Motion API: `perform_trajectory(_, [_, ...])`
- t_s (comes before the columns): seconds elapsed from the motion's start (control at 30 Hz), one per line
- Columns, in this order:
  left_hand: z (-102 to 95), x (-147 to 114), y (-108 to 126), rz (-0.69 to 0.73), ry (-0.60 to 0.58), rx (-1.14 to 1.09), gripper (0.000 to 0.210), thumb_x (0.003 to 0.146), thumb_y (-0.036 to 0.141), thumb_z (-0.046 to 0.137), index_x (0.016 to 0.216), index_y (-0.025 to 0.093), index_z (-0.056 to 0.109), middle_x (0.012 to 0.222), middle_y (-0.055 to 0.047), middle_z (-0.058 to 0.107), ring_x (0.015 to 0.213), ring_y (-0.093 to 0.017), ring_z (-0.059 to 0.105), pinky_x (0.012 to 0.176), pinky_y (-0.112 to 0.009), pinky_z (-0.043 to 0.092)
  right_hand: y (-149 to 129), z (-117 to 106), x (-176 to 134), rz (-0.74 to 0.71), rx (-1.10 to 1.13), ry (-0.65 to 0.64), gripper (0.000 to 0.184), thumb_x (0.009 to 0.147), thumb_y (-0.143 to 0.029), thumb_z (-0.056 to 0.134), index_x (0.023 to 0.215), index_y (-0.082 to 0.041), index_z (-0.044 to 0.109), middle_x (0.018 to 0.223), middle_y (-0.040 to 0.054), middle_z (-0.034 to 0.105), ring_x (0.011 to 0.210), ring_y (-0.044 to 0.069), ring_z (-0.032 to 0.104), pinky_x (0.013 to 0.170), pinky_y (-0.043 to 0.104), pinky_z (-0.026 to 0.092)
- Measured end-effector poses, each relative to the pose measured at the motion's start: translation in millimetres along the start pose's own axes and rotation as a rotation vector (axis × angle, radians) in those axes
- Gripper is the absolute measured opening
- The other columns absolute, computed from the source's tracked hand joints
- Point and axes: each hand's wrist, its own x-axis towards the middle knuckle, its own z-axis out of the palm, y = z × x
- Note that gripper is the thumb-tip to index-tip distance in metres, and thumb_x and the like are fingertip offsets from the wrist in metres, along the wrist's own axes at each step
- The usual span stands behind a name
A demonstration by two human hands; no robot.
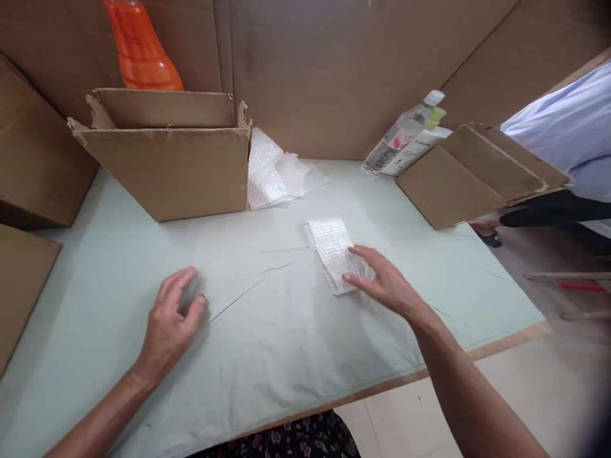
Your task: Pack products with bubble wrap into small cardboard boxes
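Observation:
My right hand (pixel 384 280) reaches over a small bubble wrap piece (pixel 331 242) lying on the cloth-covered table. Thumb and index finger are spread apart at the wrap's right edge; whether they press on it I cannot tell. The wrap looks like a folded, layered pouch, and part of it is hidden by my fingers. Out to the left, my left hand (pixel 172 312) hovers low over or rests on the cloth. Its fingers are loosely curved, with a gap to the thumb, and nothing is between them.
An opened cardboard box (pixel 191 172) stands at the back left, beside more bubble wrap (pixel 272 172). An orange bottle (pixel 143 54) is behind it. Back right, a clear bottle (pixel 401 137) leans near a smaller carton (pixel 468 175). A person's sleeve (pixel 568 121) shows beyond the table.

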Motion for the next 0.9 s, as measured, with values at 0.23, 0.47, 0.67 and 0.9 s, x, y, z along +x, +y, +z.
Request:
perform_trajectory(0.23, [12.5,-35.4,36.0,0.002,-0.189,-0.085,0.031,0.089,0.036,0.06,0.114,0.024,0.074,0.137,-0.014,0.063,0.126,-0.034,0.062,0.048,-0.025,0.053,-39.4,26.3,-0.4,0.022,0.052,0.103,0.031,0.093,-0.038,0.051,0.108,-0.019,0.07,0.113,0.0152,0.075,0.1,0.033,0.069,0.089,0.05,0.054])
perform_trajectory(0.47, [21.8,-23.3,52.6,-0.165,-0.136,-0.458,0.074,0.086,0.044,0.071,0.151,0.024,0.043,0.156,-0.016,0.047,0.139,-0.032,0.053,0.112,-0.05,0.049,-99.2,9.7,-8.8,-0.042,0.945,-0.139,0.031,0.094,-0.051,0.062,0.091,-0.021,0.067,0.085,0.003,0.067,0.075,0.017,0.06,0.069,0.03,0.049])
perform_trajectory(0.67, [-3.4,-25.5,68.4,-0.323,-0.288,-0.901,0.107,0.073,0.067,0.078,0.16,0.027,0.028,0.165,-0.017,0.037,0.152,-0.039,0.037,0.119,-0.054,0.039,-126.5,1.1,-17.8,-0.039,1.041,-0.555,0.032,0.091,-0.05,0.069,0.089,-0.019,0.07,0.078,0.0022,0.064,0.067,0.013,0.057,0.062,0.025,0.046])
perform_trajectory(0.9, [-6.4,-63.0,78.8,-0.727,-0.461,-1.121,0.092,0.067,0.041,0.087,0.149,0.023,0.048,0.137,-0.014,0.066,0.124,-0.034,0.064,0.099,-0.042,0.052,-164.2,-1.3,40.3,-0.16,0.828,-0.783,0.034,0.084,-0.049,0.075,0.097,-0.018,0.072,0.084,0.0026,0.07,0.07,0.013,0.062,0.062,0.025,0.049])
